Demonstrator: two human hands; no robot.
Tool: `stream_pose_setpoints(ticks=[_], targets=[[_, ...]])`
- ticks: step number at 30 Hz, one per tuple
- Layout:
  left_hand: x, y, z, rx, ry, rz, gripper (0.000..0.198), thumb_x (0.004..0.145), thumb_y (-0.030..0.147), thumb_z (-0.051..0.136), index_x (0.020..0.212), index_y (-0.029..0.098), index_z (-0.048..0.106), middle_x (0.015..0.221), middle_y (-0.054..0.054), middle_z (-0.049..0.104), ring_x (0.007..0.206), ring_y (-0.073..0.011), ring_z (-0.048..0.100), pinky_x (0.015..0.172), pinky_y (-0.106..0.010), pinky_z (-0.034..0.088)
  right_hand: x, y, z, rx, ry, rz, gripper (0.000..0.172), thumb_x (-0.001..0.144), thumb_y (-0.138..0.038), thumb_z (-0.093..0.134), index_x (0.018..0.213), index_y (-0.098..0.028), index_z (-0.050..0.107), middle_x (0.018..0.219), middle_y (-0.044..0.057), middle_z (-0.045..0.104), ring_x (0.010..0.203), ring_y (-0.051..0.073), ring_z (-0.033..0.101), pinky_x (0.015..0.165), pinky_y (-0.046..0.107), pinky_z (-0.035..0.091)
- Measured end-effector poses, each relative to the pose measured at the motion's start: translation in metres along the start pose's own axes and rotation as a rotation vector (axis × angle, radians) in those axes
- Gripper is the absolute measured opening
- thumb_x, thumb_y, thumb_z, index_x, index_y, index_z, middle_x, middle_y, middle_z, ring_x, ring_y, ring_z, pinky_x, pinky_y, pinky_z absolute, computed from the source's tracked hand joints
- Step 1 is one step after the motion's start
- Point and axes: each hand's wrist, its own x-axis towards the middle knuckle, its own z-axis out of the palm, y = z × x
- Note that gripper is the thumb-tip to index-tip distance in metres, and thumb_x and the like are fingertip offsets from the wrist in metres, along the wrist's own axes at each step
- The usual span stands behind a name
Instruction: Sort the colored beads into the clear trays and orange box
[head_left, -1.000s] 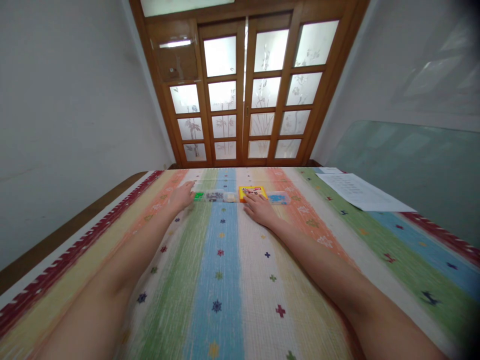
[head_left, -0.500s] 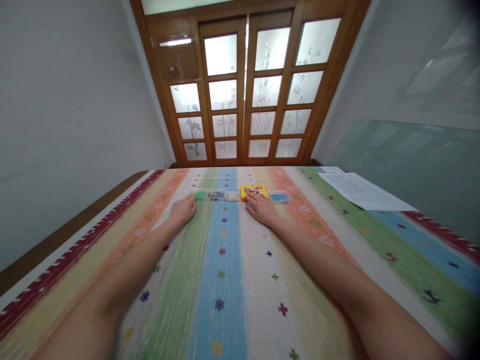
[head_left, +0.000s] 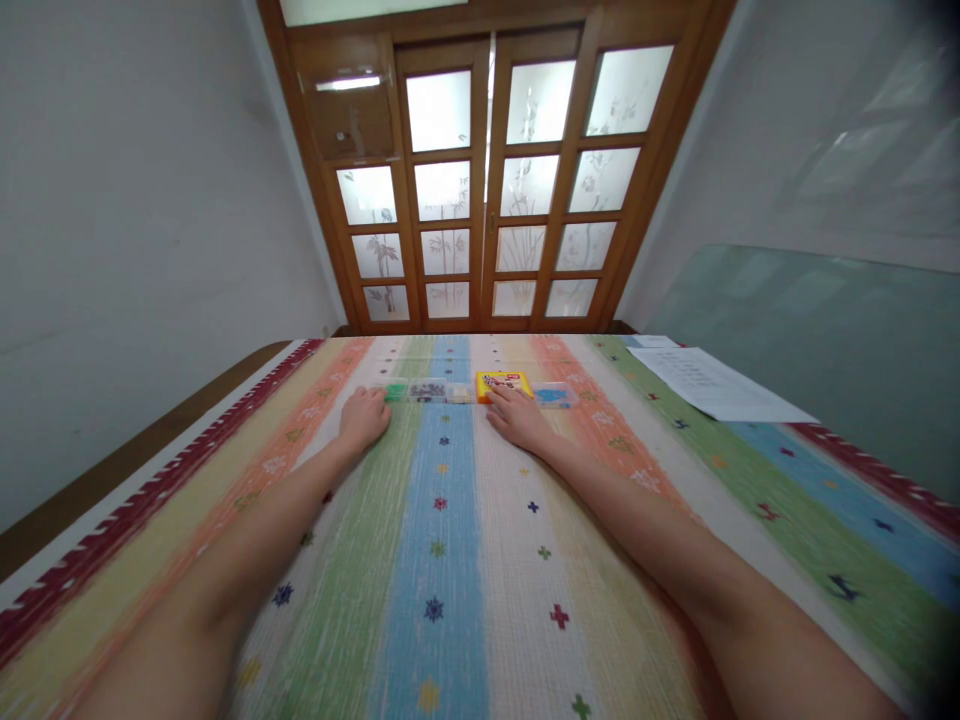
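A row of small boxes lies across the far part of the striped cloth (head_left: 450, 560): a clear one with green pieces (head_left: 395, 391), one with dark pieces (head_left: 427, 390), a pale one (head_left: 459, 393), a yellow box (head_left: 504, 382) and a clear one with blue pieces (head_left: 556, 396). My left hand (head_left: 364, 416) rests on the cloth just in front of the green box, fingers curled under; whatever is inside them is hidden. My right hand (head_left: 517, 416) lies flat with fingers stretched out, its fingertips at the yellow box's near edge.
A white printed sheet (head_left: 712, 383) lies on the cloth at the far right. A glass pane (head_left: 810, 330) leans on the right wall. Wooden doors with frosted panes (head_left: 487, 200) stand behind the table. The table's left edge (head_left: 150, 445) runs along a white wall.
My left hand has drawn back from the green box towards me and its fingers have curled in. My right hand stays at the yellow box. The view shifted slightly.
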Motion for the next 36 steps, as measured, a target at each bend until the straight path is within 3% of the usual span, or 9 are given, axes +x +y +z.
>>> stream_pose_setpoints(ticks=[2, 5, 10, 14, 19, 26, 30, 36], targets=[[0.005, -0.005, -0.002, 0.000, 0.037, 0.020, 0.042, 0.098, 0.030, 0.046, 0.132, 0.020, 0.068, 0.137, -0.014, 0.067, 0.133, -0.0317, 0.053, 0.115, -0.045, 0.041, -0.003, 0.002, -0.005, -0.007, -0.001, 0.009, 0.040, 0.104, -0.037, 0.051, 0.139, -0.022, 0.063, 0.163, 0.011, 0.046, 0.149, 0.028, 0.042, 0.124, 0.049, 0.031], [0.012, -0.012, 0.002, -0.020, 0.052, 0.047, 0.054, 0.098, 0.039, 0.049, 0.149, 0.022, 0.057, 0.158, -0.011, 0.051, 0.147, -0.0310, 0.041, 0.123, -0.045, 0.031, -0.014, 0.007, -0.013, -0.032, 0.003, 0.038, 0.040, 0.103, -0.037, 0.051, 0.138, -0.021, 0.063, 0.159, 0.013, 0.050, 0.145, 0.031, 0.046, 0.121, 0.048, 0.034], [0.018, -0.016, 0.024, -0.074, -0.120, 0.072, 0.072, 0.099, 0.060, 0.045, 0.162, 0.024, 0.040, 0.170, -0.013, 0.034, 0.157, -0.0326, 0.029, 0.126, -0.048, 0.024, -0.041, 0.026, -0.022, -0.085, 0.097, 0.238, 0.040, 0.105, -0.039, 0.046, 0.135, -0.019, 0.063, 0.148, 0.017, 0.058, 0.135, 0.034, 0.052, 0.116, 0.049, 0.039], [0.018, -0.008, 0.040, -0.112, -0.135, 0.063, 0.083, 0.098, 0.069, 0.041, 0.166, 0.021, 0.033, 0.174, -0.016, 0.022, 0.161, -0.0354, 0.017, 0.128, -0.049, 0.020, -0.050, 0.041, -0.025, -0.085, 0.080, 0.285, 0.043, 0.104, -0.042, 0.047, 0.135, -0.017, 0.063, 0.144, 0.018, 0.061, 0.133, 0.036, 0.053, 0.114, 0.049, 0.040], [0.019, 0.006, 0.045, -0.157, -0.175, 0.037, 0.089, 0.095, 0.077, 0.038, 0.167, 0.025, 0.032, 0.175, -0.012, 0.020, 0.162, -0.0399, 0.009, 0.128, -0.054, 0.015, -0.047, 0.047, -0.029, -0.034, 0.026, 0.269, 0.055, 0.102, -0.046, 0.050, 0.150, -0.017, 0.052, 0.148, 0.016, 0.059, 0.134, 0.034, 0.053, 0.115, 0.047, 0.041], [0.020, 0.017, 0.042, -0.147, -0.179, 0.066, 0.090, 0.092, 0.082, 0.039, 0.166, 0.031, 0.033, 0.174, -0.011, 0.025, 0.160, -0.0468, 0.013, 0.126, -0.060, 0.015, -0.045, 0.050, -0.028, -0.099, -0.064, 0.210, 0.056, 0.102, -0.054, 0.051, 0.151, -0.029, 0.052, 0.158, 0.012, 0.047, 0.141, 0.033, 0.046, 0.118, 0.049, 0.036], [0.025, 0.039, 0.045, -0.151, -0.176, 0.045, 0.094, 0.089, 0.085, 0.039, 0.166, 0.031, 0.033, 0.174, -0.013, 0.023, 0.159, -0.0501, 0.011, 0.125, -0.063, 0.015, -0.041, 0.068, -0.025, -0.123, -0.083, 0.249, 0.057, 0.102, -0.054, 0.050, 0.151, -0.025, 0.053, 0.157, 0.015, 0.047, 0.142, 0.034, 0.045, 0.119, 0.050, 0.033], [0.040, 0.100, 0.051, -0.192, -0.140, -0.012, 0.094, 0.086, 0.087, 0.042, 0.164, 0.034, 0.035, 0.175, -0.012, 0.020, 0.158, -0.0545, 0.008, 0.123, -0.072, 0.007, -0.046, 0.108, -0.026, -0.156, -0.084, 0.350, 0.058, 0.101, -0.054, 0.051, 0.151, -0.026, 0.052, 0.158, 0.015, 0.046, 0.141, 0.035, 0.045, 0.119, 0.051, 0.033]])
